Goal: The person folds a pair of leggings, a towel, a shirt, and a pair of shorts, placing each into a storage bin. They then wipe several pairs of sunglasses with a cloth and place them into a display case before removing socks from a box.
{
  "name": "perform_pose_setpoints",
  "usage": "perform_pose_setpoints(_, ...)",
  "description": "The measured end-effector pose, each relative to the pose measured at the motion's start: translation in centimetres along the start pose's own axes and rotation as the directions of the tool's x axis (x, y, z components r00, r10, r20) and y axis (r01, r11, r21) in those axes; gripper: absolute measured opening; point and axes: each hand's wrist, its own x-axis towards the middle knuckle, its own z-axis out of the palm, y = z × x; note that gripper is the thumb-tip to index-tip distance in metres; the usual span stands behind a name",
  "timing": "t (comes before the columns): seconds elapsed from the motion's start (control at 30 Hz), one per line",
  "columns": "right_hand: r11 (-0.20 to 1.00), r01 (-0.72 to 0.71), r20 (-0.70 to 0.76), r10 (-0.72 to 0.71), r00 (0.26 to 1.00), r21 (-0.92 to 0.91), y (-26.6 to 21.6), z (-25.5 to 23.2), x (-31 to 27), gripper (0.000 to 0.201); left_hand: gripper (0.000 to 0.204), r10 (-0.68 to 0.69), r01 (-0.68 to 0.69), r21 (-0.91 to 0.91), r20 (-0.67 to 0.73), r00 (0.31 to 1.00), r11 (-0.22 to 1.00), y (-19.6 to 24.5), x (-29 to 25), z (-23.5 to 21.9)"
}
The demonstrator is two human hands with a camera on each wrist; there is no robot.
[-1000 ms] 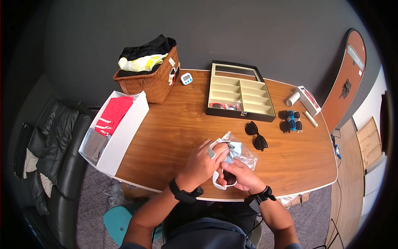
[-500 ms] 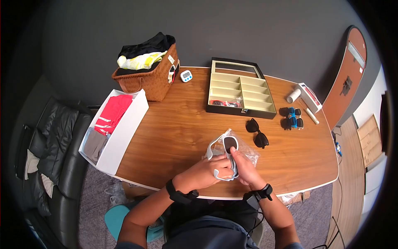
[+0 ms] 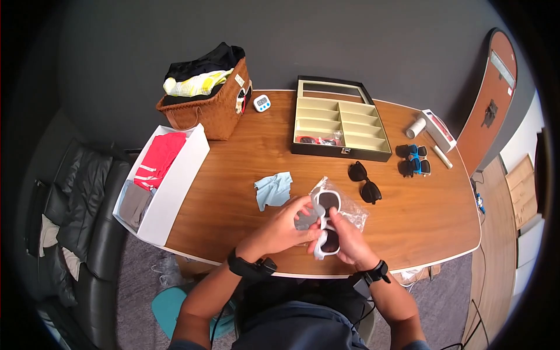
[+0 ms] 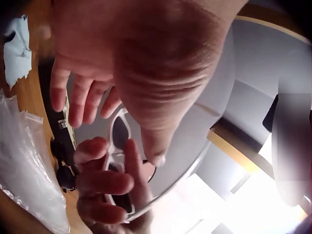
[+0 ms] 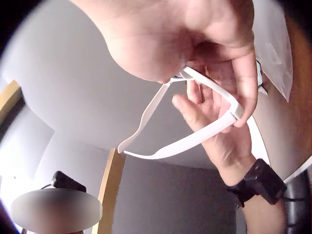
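Observation:
White-framed sunglasses with dark lenses (image 3: pixel 329 202) are gripped by my right hand (image 3: pixel 351 240), its thumb on the front near the bridge and fingers behind. In the right wrist view both white temple arms (image 5: pixel 187 141) stand unfolded. My left hand (image 3: pixel 281 228) is beside the frame, its fingers loosely spread and its thumb apart from them. The left wrist view has its fingertips close to the upper rim. A crumpled light blue cloth (image 3: pixel 273 190) lies on the table beyond the left hand. Under the sunglasses is a clear plastic bag (image 3: pixel 354 217), partly hidden.
An open compartment case (image 3: pixel 364 141) holds red-framed sunglasses at its front left. Black sunglasses (image 3: pixel 364 182) lie before it, blue ones (image 3: pixel 415 160) farther right. At left stand a white box of folded clothes (image 3: pixel 182 189) and a wicker basket (image 3: pixel 224 119); a timer (image 3: pixel 262 103) is beside the basket.
The blue cloth has left the hands and now lies on the table to the left. The white sunglasses have turned lens side up in the right hand, and the left fingers have loosened.

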Motion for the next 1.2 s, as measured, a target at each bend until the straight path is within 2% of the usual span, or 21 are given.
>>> perform_pose_setpoints(0.07,0.999,0.027,0.050,-0.025,0.998,-0.046,0.3,0.7,-0.6,0.053,0.063,-0.018,0.017,-0.021,-0.045,0.999,1.000,0.1,0.3,0.3)
perform_pose_setpoints(0.13,1.000,0.020,-0.005,-0.020,1.000,-0.006,0.3,0.7,-0.8,0.053,0.069,-0.190,0.261,-0.316,0.240,0.952,0.912,0.3,0.1,0.3)
perform_pose_setpoints(0.17,0.999,0.017,-0.050,-0.015,0.999,0.033,0.2,0.7,-0.8,0.054,0.069,-0.190,0.263,-0.316,0.243,0.951,0.911,0.2,0.1,0.4)
perform_pose_setpoints(0.2,0.995,0.016,0.012,-0.017,1.000,0.098,-0.6,0.6,-1.1,0.054,0.074,-0.061,0.167,-0.482,0.229,0.972,0.860,0.0,0.0,0.5)
perform_pose_setpoints(0.23,0.990,0.018,-0.047,-0.011,0.999,0.137,-1.1,1.0,-1.2,0.054,0.079,0.065,0.072,-0.631,0.191,0.979,0.773,-0.1,-0.1,0.5)
perform_pose_setpoints(0.3,0.992,0.047,-0.051,-0.041,0.998,0.117,-0.6,0.3,-0.9,0.047,0.086,0.159,0.011,-0.593,0.234,0.959,0.805,-0.1,-0.4,0.6)
perform_pose_setpoints(0.37,0.992,0.043,-0.036,-0.039,0.999,0.115,-0.8,1.3,-1.5,0.046,0.100,0.061,0.050,-0.467,0.219,0.974,0.883,-0.5,-0.6,1.4)
perform_pose_setpoints(0.5,0.998,0.000,0.097,-0.005,0.995,0.056,-0.4,1.1,-1.7,0.046,0.084,-0.054,0.099,-0.625,0.091,0.994,0.774,-0.1,-0.5,2.4)
perform_pose_setpoints(0.57,0.994,-0.031,0.148,0.015,0.989,0.108,-0.4,0.5,-2.0,0.040,0.072,0.034,0.000,-0.562,0.050,0.998,0.827,-0.4,-0.4,2.3)
perform_pose_setpoints(0.63,0.991,-0.023,0.297,-0.019,0.955,0.135,-0.9,0.5,-2.7,0.035,0.069,-0.111,0.112,-0.706,0.048,0.993,0.699,0.1,-0.6,2.1)
perform_pose_setpoints(0.67,0.989,-0.053,0.318,0.007,0.948,0.135,-0.8,0.0,-3.1,0.034,0.065,-0.010,0.031,-0.672,0.035,0.999,0.740,-0.3,-0.3,2.0)
perform_pose_setpoints(0.7,0.989,-0.057,0.319,0.011,0.948,0.136,-0.8,-0.3,-3.5,0.034,0.065,-0.014,0.033,-0.673,0.034,0.999,0.739,-0.7,-0.4,2.0)
perform_pose_setpoints(0.77,0.937,-0.183,0.373,0.062,0.926,0.299,-0.9,-0.7,-4.1,0.038,0.058,0.041,0.015,-0.853,0.043,0.998,0.522,-1.3,-0.6,1.9)
perform_pose_setpoints(0.83,0.906,-0.209,0.415,0.041,0.909,0.367,-0.9,-0.9,-4.2,0.041,0.052,0.088,-0.009,-0.872,0.039,0.995,0.490,-1.8,-0.4,1.4)
perform_pose_setpoints(0.9,0.871,-0.271,0.469,0.053,0.882,0.410,-0.9,-1.0,-4.2,0.040,0.051,-0.004,0.073,-0.991,0.073,0.997,0.109,-1.9,0.1,0.6)
perform_pose_setpoints(0.93,0.871,-0.268,0.467,0.051,0.883,0.412,-0.7,-1.2,-4.0,0.040,0.049,0.003,0.097,-0.991,0.098,0.995,0.093,-1.7,0.3,0.3)
perform_pose_setpoints(0.97,0.872,-0.284,0.462,0.077,0.884,0.399,-0.3,-1.5,-3.8,0.041,0.049,0.003,0.100,-0.991,0.101,0.995,0.092,-1.7,0.3,0.5)
perform_pose_setpoints(1.03,0.870,-0.304,0.455,0.106,0.884,0.388,0.3,-1.2,-3.8,0.042,0.049,0.097,0.001,-0.893,0.051,0.994,0.451,-1.8,0.2,1.3)
perform_pose_setpoints(1.1,0.954,-0.185,0.247,0.125,0.961,0.237,0.4,-0.1,-3.9,0.047,0.048,0.080,-0.016,-0.842,0.032,0.996,0.539,-1.8,0.2,1.7)
perform_pose_setpoints(1.17,0.954,-0.173,0.327,0.086,0.941,0.246,0.8,-0.5,-3.9,0.051,0.046,0.057,-0.045,-0.712,-0.006,0.998,0.700,-1.6,0.5,2.2)
perform_pose_setpoints(1.2,0.935,-0.178,0.355,0.060,0.933,0.308,0.8,-0.6,-4.2,0.051,0.043,0.056,-0.064,-0.707,-0.034,0.998,0.705,-1.4,0.8,2.5)
